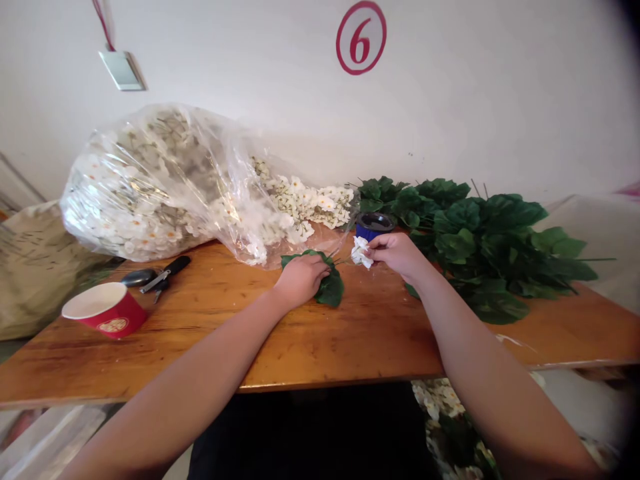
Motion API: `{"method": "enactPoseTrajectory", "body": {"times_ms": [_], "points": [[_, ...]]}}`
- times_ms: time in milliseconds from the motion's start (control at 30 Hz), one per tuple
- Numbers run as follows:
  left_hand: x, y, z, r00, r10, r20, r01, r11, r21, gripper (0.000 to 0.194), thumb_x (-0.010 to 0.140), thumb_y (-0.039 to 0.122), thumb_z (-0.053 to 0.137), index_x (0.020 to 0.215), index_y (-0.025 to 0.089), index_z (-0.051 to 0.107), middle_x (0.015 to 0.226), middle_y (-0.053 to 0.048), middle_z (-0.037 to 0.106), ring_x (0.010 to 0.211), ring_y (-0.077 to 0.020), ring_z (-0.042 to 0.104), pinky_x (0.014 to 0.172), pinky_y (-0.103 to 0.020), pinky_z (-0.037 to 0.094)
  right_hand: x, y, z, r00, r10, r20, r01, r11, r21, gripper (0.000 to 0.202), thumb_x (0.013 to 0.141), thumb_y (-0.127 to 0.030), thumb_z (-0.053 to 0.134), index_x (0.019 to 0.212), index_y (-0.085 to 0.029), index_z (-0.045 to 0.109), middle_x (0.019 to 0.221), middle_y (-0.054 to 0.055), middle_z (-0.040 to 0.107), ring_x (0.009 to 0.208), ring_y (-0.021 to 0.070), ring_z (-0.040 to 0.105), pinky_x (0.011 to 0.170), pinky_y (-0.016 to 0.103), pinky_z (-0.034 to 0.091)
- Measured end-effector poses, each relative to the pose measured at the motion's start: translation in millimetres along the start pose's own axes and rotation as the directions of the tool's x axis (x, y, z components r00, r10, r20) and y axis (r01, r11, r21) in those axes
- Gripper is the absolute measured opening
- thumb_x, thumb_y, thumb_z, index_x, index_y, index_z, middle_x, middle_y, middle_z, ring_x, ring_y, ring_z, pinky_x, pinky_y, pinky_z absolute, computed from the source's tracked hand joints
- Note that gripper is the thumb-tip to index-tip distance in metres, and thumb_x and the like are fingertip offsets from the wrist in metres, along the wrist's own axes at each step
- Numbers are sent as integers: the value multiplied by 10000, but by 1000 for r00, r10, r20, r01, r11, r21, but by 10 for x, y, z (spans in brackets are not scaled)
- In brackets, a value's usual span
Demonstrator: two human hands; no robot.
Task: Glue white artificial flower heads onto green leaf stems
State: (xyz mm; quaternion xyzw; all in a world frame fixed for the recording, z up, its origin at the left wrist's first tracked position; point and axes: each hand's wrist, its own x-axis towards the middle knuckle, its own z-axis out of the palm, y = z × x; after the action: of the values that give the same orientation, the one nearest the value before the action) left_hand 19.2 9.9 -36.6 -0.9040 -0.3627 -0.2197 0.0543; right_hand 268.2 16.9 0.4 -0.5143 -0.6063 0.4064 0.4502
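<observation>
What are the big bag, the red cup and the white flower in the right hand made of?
The big bag: clear, glossy plastic film; it has shiny creases and shows what's inside.
The red cup: probably smooth paper, with a thin wall and printed badge.
The white flower: maybe matte cloth, since its petals look thin, but it's too small to tell.

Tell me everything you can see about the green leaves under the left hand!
The green leaves are dark green and look like cloth or plastic. They seem to lie on the wooden table. The left hand touches them from above, hiding the middle; I can't tell how firmly it grips. One leaf shows below its fingertips, another edge above. Thin stems show at the right.
</observation>
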Motion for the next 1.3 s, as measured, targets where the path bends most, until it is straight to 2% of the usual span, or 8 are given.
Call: {"method": "enactPoseTrajectory", "body": {"times_ms": [133,500,800,1067,1300], "points": [[2,-6,-5,1000,13,-4,-13,1000,-21,268,945,251,412,900,183,667,918,-86,631,885,-195,573,794,-317,447,21,25,-17,1000,-4,-6,4,1000,-18,255,564,-349,818,671,-159,686,617,43,673,544,153,593,576,303,510],[1,-18,-15,1000,23,-12,-23,999,-24,263,947,257,417,886,182,662,912,-80,632,872,-191,576,786,-307,446,5,7,-41,1000,16,-14,-15,999,33,286,511,-354,839,645,-167,669,609,33,662,557,157,593,597,316,523],[1,-9,-31,1000,27,-9,-28,999,-28,259,944,252,422,892,186,666,918,-79,634,878,-187,579,796,-306,451,14,20,-35,999,18,39,-18,1000,2,272,552,-350,822,655,-155,662,608,37,660,556,152,587,586,301,502],[2,-25,-22,1000,29,-9,-29,999,-33,259,942,251,421,904,187,669,922,-81,638,891,-191,581,806,-308,449,20,38,-62,1000,15,21,-16,999,28,257,533,-329,814,652,-167,654,607,7,640,553,137,571,579,288,491],[4,-28,-27,1000,24,-4,-25,998,-54,256,942,252,422,904,190,667,917,-77,636,881,-186,582,796,-300,449,41,85,-93,1000,-7,6,7,1000,-2,302,553,-401,802,674,-171,648,629,24,649,567,149,578,578,295,490]]}}
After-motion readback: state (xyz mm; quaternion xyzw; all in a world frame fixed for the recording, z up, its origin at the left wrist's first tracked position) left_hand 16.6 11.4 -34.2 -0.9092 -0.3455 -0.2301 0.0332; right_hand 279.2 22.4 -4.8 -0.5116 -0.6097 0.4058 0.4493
